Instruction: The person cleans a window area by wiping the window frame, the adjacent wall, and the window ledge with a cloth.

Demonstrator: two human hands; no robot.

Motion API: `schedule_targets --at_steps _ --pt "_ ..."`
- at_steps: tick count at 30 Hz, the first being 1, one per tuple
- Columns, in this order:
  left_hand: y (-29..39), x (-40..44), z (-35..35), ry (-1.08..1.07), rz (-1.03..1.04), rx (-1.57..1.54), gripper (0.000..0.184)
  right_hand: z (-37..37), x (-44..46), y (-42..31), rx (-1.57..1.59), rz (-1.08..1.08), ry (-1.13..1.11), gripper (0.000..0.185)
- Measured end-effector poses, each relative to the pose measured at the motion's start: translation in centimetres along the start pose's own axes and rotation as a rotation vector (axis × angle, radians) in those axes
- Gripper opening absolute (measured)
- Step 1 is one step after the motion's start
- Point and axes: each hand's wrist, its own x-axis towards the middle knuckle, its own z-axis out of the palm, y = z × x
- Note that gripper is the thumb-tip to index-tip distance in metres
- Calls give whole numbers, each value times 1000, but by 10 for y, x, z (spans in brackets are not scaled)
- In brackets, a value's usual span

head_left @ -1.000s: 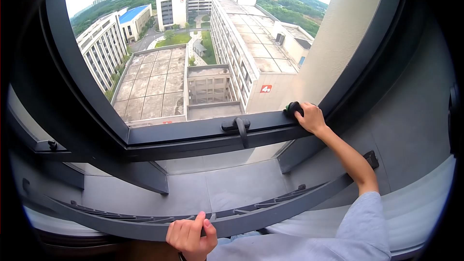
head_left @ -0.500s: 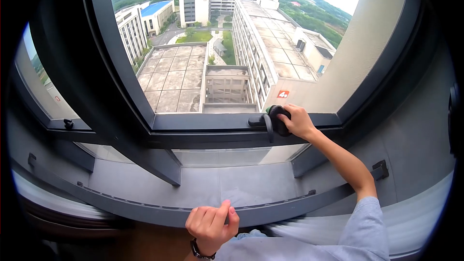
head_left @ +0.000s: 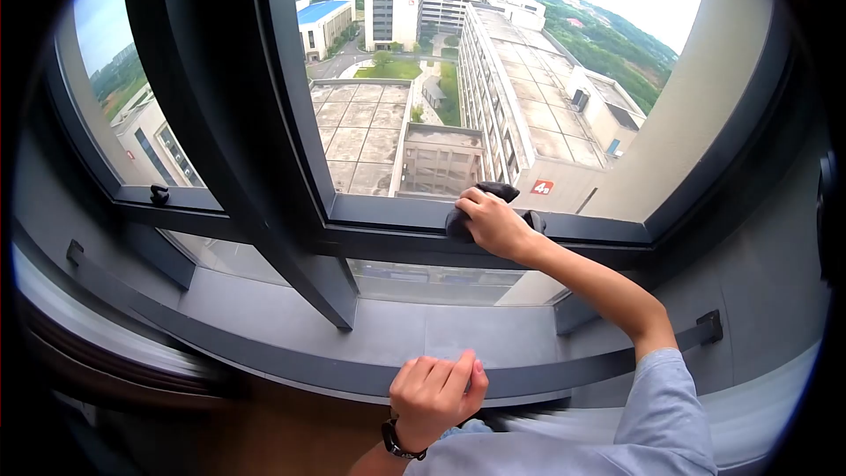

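My right hand (head_left: 495, 227) is closed around a black, soft-looking thing (head_left: 458, 226) at the bottom rail of the window frame (head_left: 388, 211). Part of the black thing sticks out above the fingers, and its exact kind is hard to make out. Just right of the hand, a dark piece of the window handle (head_left: 534, 221) shows, partly covered by the wrist. Lower down, my left hand (head_left: 438, 395) is curled into a loose fist, with nothing visible in it. It is at the grey horizontal bar (head_left: 291, 361), and a dark band circles its wrist.
A thick dark upright post (head_left: 207, 79) divides the window from a narrower pane on the left, which has a small black latch (head_left: 159, 195). Below is a grey ledge (head_left: 397, 326). Gathered pale curtains (head_left: 775, 392) hang at the sides. Buildings and green hills lie outside.
My right hand has moved left along the bottom rail with the black thing, past the handle. The view has swung left, and my left hand stays curled by the bar.
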Motion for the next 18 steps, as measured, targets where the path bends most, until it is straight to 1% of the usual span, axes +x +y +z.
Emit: schedule_targets --at_steps 1,4,8,9,12,13,15,16,18 --pt "0 0 0 8 -8 8 8 9 8 -6 -46 -21 -55 28" --pt "-1 -1 1 22 5 -16 8 36 35 -36 12 -99 -38 38" --pt "-2 -2 -1 2 4 -27 9 69 71 -72 91 -245 13 36" --pt "-2 -2 -1 6 0 -18 9 76 79 -76 95 -255 11 36" --pt "-3 0 -7 -7 -18 -135 8 89 92 -85 62 -286 137 28" --pt "-6 2 -9 -6 -13 -134 8 87 93 -84 60 -286 142 28" --pt "-11 4 -16 -53 -54 -311 7 80 84 -77 -52 -331 127 26" --pt "-15 6 -21 -50 -45 -314 7 72 80 -71 -158 -365 150 23" --pt "-26 9 -35 -72 -76 -318 8 49 71 -51 -301 -331 154 18"
